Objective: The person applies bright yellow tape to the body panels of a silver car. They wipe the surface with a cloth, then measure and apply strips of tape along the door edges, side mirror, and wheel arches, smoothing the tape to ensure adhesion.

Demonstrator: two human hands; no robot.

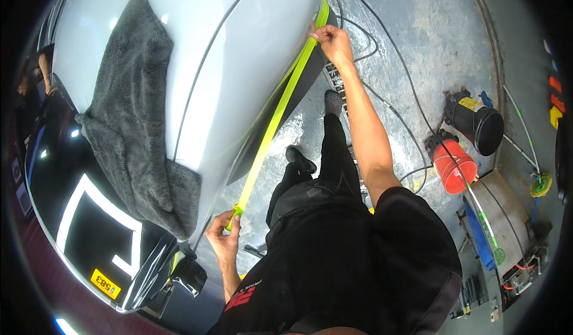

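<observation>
A long strip of yellow-green masking tape (276, 113) runs taut along the edge of a silver-white car body panel (239, 48). My right hand (332, 41) pinches the far end of the tape against the panel edge. My left hand (224, 235) grips the near end of the tape close to my body. A dark grey microfibre towel (134, 114) lies draped on the car's top surface, left of the tape.
The black windscreen (77, 215) with a yellow sticker sits at lower left. On the concrete floor (418, 31) lie black cables, a drain grate (336, 84), a red bucket (456, 165), a black canister (477, 123) and a machine (507, 215) at right. Another person stands far left.
</observation>
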